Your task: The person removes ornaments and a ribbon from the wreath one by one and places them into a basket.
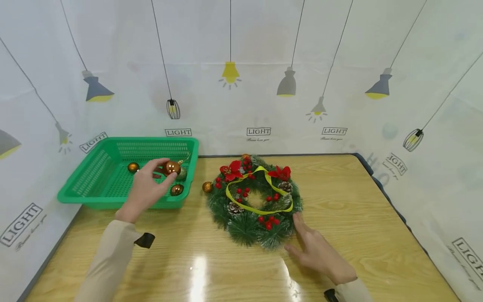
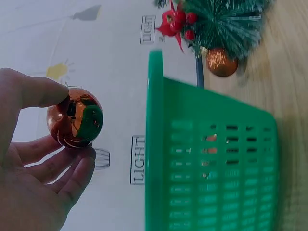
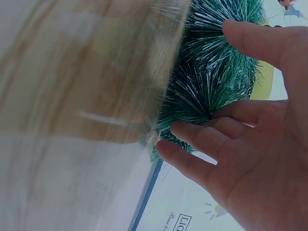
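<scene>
The left hand (image 1: 145,191) pinches an orange ball (image 1: 171,167) between thumb and fingertips, over the green basket (image 1: 94,176) at left of frame. The right hand (image 1: 317,251) lies flat, fingers straight, touching the wreath's (image 1: 254,201) lower right edge. Other balls in the basket sit partly hidden; another ball (image 1: 207,187) rests just left of the wreath on the table (image 1: 358,209).

Left hand (image 1: 145,188) raised, fingers pinched in a grip; right hand (image 1: 318,251) flat, fingers straight
</scene>
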Demonstrator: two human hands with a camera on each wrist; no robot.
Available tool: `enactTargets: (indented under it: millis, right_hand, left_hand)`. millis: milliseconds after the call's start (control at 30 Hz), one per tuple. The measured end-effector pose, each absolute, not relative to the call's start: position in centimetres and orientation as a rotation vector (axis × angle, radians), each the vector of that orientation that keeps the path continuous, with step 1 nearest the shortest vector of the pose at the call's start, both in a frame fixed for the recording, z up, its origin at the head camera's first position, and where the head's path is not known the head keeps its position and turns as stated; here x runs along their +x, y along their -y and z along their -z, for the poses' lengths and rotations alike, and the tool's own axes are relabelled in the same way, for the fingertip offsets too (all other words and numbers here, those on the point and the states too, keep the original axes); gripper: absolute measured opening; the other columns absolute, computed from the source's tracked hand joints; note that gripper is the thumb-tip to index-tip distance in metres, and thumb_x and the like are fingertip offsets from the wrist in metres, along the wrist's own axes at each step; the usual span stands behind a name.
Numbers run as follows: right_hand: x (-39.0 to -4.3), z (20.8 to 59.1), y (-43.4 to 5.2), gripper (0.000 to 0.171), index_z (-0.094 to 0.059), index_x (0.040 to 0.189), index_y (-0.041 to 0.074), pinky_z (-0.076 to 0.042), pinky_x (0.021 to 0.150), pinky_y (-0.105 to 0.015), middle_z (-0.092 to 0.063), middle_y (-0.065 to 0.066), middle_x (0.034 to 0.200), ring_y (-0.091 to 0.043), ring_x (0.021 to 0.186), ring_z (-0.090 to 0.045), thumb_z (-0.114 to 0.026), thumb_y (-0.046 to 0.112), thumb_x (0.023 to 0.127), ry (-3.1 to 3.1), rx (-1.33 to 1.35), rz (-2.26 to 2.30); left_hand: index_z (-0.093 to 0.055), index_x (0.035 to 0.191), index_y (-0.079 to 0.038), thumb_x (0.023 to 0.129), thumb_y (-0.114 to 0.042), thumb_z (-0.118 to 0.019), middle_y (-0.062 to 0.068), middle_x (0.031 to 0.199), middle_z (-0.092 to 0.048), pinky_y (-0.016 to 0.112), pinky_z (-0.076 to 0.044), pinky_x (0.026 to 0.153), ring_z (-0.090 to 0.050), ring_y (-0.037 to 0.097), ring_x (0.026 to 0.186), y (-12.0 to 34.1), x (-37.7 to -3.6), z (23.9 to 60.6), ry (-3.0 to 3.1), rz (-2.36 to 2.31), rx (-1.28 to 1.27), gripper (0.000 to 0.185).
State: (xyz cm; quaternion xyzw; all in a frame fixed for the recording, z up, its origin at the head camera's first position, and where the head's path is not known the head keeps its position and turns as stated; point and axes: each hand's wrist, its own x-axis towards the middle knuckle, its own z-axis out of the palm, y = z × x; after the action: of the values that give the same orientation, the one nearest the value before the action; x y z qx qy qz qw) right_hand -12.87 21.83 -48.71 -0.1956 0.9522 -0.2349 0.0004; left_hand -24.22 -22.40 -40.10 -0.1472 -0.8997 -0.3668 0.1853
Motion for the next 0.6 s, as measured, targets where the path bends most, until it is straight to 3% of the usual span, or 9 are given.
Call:
enactTargets:
  millis: [67, 233, 333, 367, 433, 467, 533, 567, 600]
  right_hand:
    - [-12.9, 48.6, -21.8, 0.088, -0.025, 0.151, -0.018, -0.042, 0.11, -0.05, -0.026, -0.038, 0.155, -0.029, 0.08, -0.075, -0.073, 0.029, 0.093, -2.991, -0.616, 0.74]
    - [-12.9, 48.7, -21.6, 0.088, -0.025, 0.151, -0.017, -0.042, 0.11, -0.05, -0.026, -0.038, 0.155, -0.045, 0.115, -0.065, -0.073, 0.029, 0.093, -2.996, -0.631, 0.751]
    - [-12.8, 48.8, -21.7, 0.088, -0.024, 0.152, -0.017, -0.043, 0.11, -0.051, -0.025, -0.037, 0.156, -0.037, 0.097, -0.073, -0.072, 0.029, 0.094, -2.98, -0.621, 0.762]
    - [-12.7, 48.9, -21.7, 0.089, -0.023, 0.152, -0.017, -0.043, 0.11, -0.05, -0.024, -0.037, 0.156, -0.031, 0.081, -0.075, -0.072, 0.03, 0.094, -2.974, -0.618, 0.762]
    - [-12.7, 49.0, -21.8, 0.089, -0.023, 0.152, -0.017, -0.044, 0.11, -0.05, -0.024, -0.038, 0.156, -0.025, 0.071, -0.074, -0.072, 0.029, 0.094, -2.975, -0.622, 0.764]
    - [-12.7, 49.0, -21.8, 0.089, -0.023, 0.152, -0.017, -0.044, 0.109, -0.05, -0.024, -0.038, 0.156, -0.018, 0.058, -0.069, -0.072, 0.029, 0.094, -2.972, -0.622, 0.768]
    - [-12.7, 49.0, -21.9, 0.089, -0.024, 0.151, -0.018, -0.045, 0.109, -0.05, -0.025, -0.039, 0.155, -0.021, 0.061, -0.07, -0.074, 0.028, 0.093, -2.992, -0.637, 0.761]
    - [-12.8, 49.0, -21.9, 0.089, -0.024, 0.151, -0.018, -0.044, 0.109, -0.05, -0.025, -0.039, 0.155, -0.018, 0.054, -0.067, -0.074, 0.028, 0.093, -2.991, -0.637, 0.763]
    - [-12.8, 49.0, -21.9, 0.089, -0.025, 0.151, -0.018, -0.045, 0.108, -0.05, -0.026, -0.039, 0.154, -0.022, 0.063, -0.071, -0.074, 0.027, 0.092, -3.004, -0.645, 0.762]
  left_hand:
    - [-0.058, 0.136, 0.001, 0.097, -0.018, -0.068, 0.02, 0.121, -0.064, 0.037, -0.056, 0.081, -0.064, 0.033, 0.103, 23.2, -24.4, 39.9, 2.552, 1.017, -0.39, 0.045]
    - [-0.055, 0.139, 0.001, 0.1, -0.023, -0.065, 0.022, 0.123, -0.063, 0.044, -0.056, 0.085, -0.062, 0.036, 0.105, 24.9, -24.4, 39.6, 2.6, 1.013, -0.322, 0.047]
    - [-0.054, 0.14, 0.002, 0.1, -0.025, -0.064, 0.023, 0.124, -0.062, 0.051, -0.056, 0.087, -0.062, 0.038, 0.106, 25.5, -24.3, 39.5, 2.634, 1.024, -0.295, 0.049]
    - [-0.054, 0.14, 0.002, 0.101, -0.026, -0.063, 0.024, 0.124, -0.062, 0.052, -0.056, 0.087, -0.061, 0.038, 0.107, 25.7, -24.3, 39.5, 2.646, 1.031, -0.29, 0.05]
    - [-0.053, 0.141, 0.002, 0.101, -0.028, -0.062, 0.024, 0.124, -0.062, 0.052, -0.056, 0.087, -0.061, 0.039, 0.106, 25.9, -24.4, 39.5, 2.663, 1.032, -0.278, 0.051]
    - [-0.053, 0.141, 0.003, 0.101, -0.029, -0.062, 0.025, 0.124, -0.062, 0.051, -0.056, 0.086, -0.061, 0.039, 0.106, 26.0, -24.5, 39.5, 2.667, 1.033, -0.274, 0.052]
    - [-0.052, 0.142, 0.003, 0.102, -0.03, -0.061, 0.025, 0.124, -0.061, 0.047, -0.055, 0.084, -0.061, 0.038, 0.105, 26.3, -24.7, 39.5, 2.675, 1.031, -0.263, 0.053]
    - [-0.052, 0.142, 0.003, 0.102, -0.03, -0.061, 0.025, 0.124, -0.061, 0.046, -0.054, 0.084, -0.061, 0.037, 0.105, 26.5, -24.9, 39.5, 2.673, 1.028, -0.257, 0.053]
    - [-0.052, 0.142, 0.003, 0.102, -0.03, -0.061, 0.025, 0.123, -0.061, 0.045, -0.054, 0.084, -0.061, 0.037, 0.104, 26.6, -25.0, 39.5, 2.671, 1.025, -0.25, 0.053]
